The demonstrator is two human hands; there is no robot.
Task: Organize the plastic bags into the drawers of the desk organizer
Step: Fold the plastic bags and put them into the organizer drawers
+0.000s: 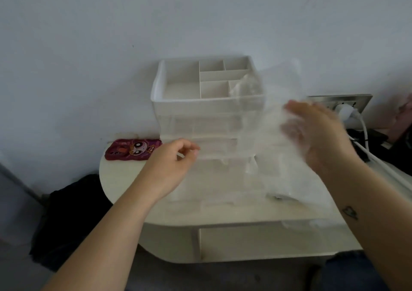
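Holding a clear plastic bag (pixel 263 139) up in front of the desk organizer (pixel 178 103), the person works over a small rounded table (pixel 124 179). The left hand (pixel 174 156) has its fingers curled, thumb and forefinger together, and appears to pinch the bag's left edge. The right hand (pixel 316 136) is blurred, with film lying across its outstretched fingers; whether it actually grips the bag cannot be told.

The organizer stands at the table's back edge against the wall. One crumpled bag (pixel 245 87) sits in the front right compartment of its open top tray, not in a drawer. The drawers (pixel 200 125) below are seen only through the raised film, so whether any is pulled out or already filled is unclear. More film lies toward the table's front right corner; it may be the same bag or another.

Judged from this, the task looks to be at an early stage: the bag in hand probably needs flattening or folding, then a drawer must receive it.

A phone (pixel 133 149) in a red cartoon case lies at the table's back left corner, and a white cable (pixel 365 134) runs from a wall socket (pixel 334 103) on the right.
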